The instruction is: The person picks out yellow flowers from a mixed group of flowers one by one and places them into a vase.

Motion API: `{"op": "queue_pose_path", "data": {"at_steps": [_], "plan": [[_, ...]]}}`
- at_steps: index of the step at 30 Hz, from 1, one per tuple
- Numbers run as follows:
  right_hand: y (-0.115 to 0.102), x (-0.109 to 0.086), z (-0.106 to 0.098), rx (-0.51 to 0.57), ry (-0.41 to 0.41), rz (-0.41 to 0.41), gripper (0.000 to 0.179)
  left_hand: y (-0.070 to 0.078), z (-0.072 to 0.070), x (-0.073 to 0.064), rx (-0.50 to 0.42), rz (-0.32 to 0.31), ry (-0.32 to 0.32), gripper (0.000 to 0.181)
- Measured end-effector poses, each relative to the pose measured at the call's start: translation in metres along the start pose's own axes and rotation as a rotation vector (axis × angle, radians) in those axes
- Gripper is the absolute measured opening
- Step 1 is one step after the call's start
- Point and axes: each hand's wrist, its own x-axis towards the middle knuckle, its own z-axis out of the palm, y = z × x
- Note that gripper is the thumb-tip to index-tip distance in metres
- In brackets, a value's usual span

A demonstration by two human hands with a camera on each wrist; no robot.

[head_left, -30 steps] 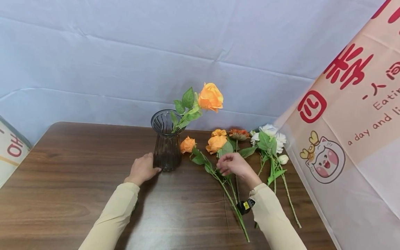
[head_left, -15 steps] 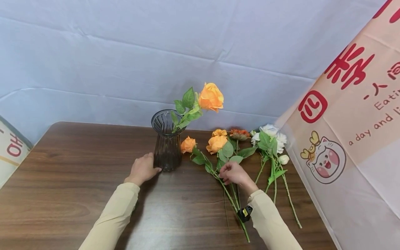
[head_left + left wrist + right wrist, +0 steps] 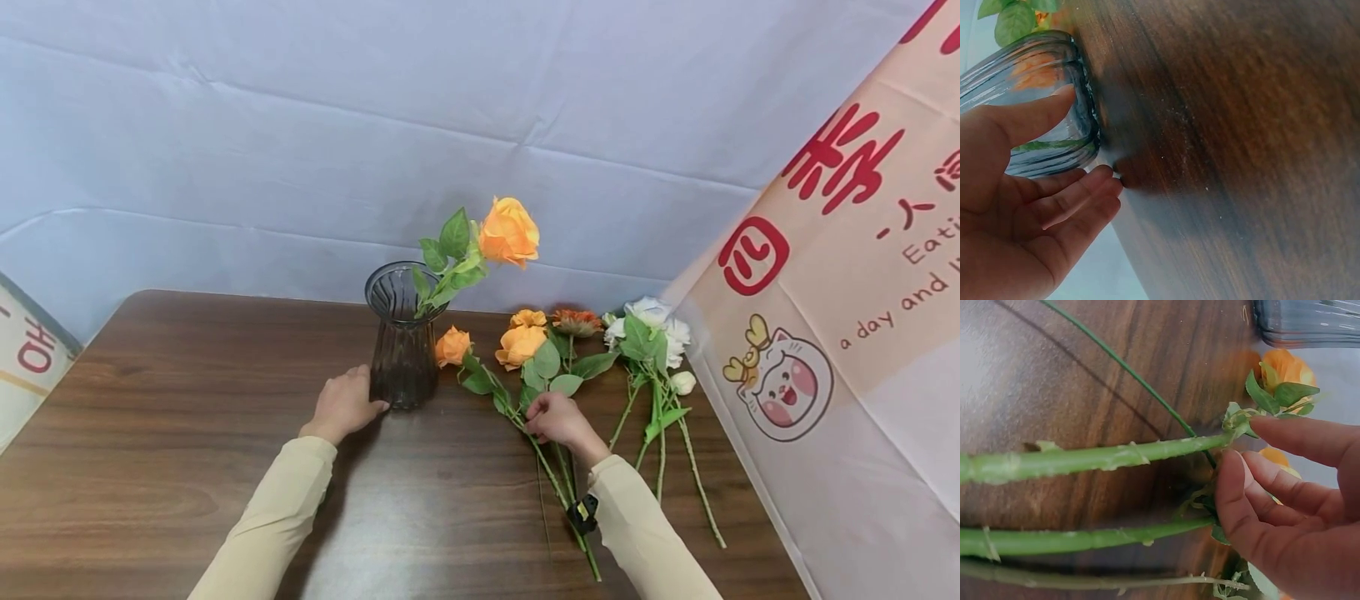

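A dark ribbed glass vase (image 3: 403, 367) stands upright near the table's back edge, with one orange rose (image 3: 508, 233) leaning right out of its mouth. My left hand (image 3: 343, 407) holds the vase low on its left side; in the left wrist view its thumb lies across the glass (image 3: 1054, 136) and the fingers reach round behind. Right of the vase, my right hand (image 3: 558, 421) pinches the green stem (image 3: 1116, 456) of a small orange rose (image 3: 453, 347) lying on the table. The right wrist view has the stem running between thumb and index finger, just below the leaves.
A larger orange rose (image 3: 521, 346), a small orange flower (image 3: 527, 318) and a rust-orange flower (image 3: 576, 322) lie beside the pinched rose, stems overlapping. White flowers (image 3: 651, 329) lie farther right, by the printed side cloth (image 3: 885, 333). A pale cloth (image 3: 300, 167) hangs behind the brown table (image 3: 187, 433).
My right hand has come down from the leaves toward the stems, and its fingers have closed at the small orange rose's stem. The left hand and vase stay in place.
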Motion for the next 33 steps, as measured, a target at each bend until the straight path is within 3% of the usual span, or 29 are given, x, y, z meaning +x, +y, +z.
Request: {"op": "queue_pose_path", "data": {"at_steps": [10,20,33], "plan": [[0.001,0.005,0.006,-0.127,0.005,-0.058,0.01,-0.001,0.0,0.001,0.001,0.002,0.003,0.066],[-0.003,0.006,0.011,-0.253,-0.023,-0.056,0.016,0.001,0.0,0.0,0.006,-0.001,-0.003,0.066],[-0.007,0.004,0.008,-0.213,-0.082,-0.07,0.02,0.0,0.001,0.001,0.008,0.0,0.011,0.066]]}}
